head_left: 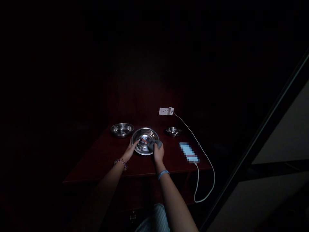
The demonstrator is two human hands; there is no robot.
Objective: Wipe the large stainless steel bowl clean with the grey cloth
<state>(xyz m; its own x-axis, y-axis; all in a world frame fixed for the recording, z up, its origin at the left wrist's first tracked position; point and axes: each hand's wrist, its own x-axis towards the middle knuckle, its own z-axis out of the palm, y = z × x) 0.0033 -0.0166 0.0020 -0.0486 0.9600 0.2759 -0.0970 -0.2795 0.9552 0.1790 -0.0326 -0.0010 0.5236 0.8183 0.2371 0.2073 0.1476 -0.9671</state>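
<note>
A shiny steel dish (143, 135) with a small label at its centre sits tilted on the dark red table (106, 161), its inside facing me. My left hand (132, 149) holds the dish by its left rim, fingers closed on the edge. My right hand (158, 151) is closed on a grey cloth (154, 144) pressed against the inside of the dish at its right side. A bead bracelet is on my left wrist and a blue band on my right wrist.
A second steel dish (122, 129) lies at the back left, a smaller steel bowl (173, 131) at the back right. A phone (189, 152) lies right of the hands, its white cable (205, 154) running to a power strip (166, 111). The surroundings are very dark.
</note>
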